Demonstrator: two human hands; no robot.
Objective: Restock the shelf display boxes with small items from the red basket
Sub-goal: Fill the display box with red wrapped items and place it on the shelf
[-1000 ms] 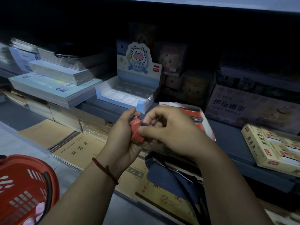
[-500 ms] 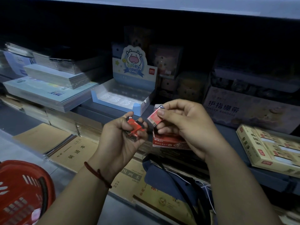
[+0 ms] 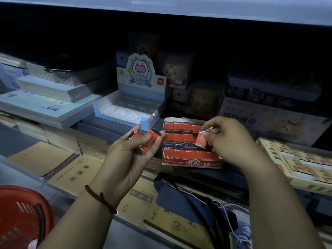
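A red display box (image 3: 190, 161) marked 2B sits on the shelf, filled with rows of small red erasers. My right hand (image 3: 228, 141) pinches one red eraser (image 3: 200, 140) just above the box's right side. Left of the box, my left hand (image 3: 136, 151) is palm up and holds a few more red erasers (image 3: 151, 138) between thumb and fingers. The red basket (image 3: 19, 218) shows at the bottom left corner, partly cut off.
A blue and white cow display box (image 3: 125, 112) stands behind my left hand. Stacks of notebooks (image 3: 50, 105) lie at the left, a beige box (image 3: 303, 164) at the right. A blue bag (image 3: 188, 196) with cords lies on exercise books below the shelf.
My right hand has pulled one eraser away from the left hand and moved right and down over the red display box. The left hand has stayed put with the other erasers.
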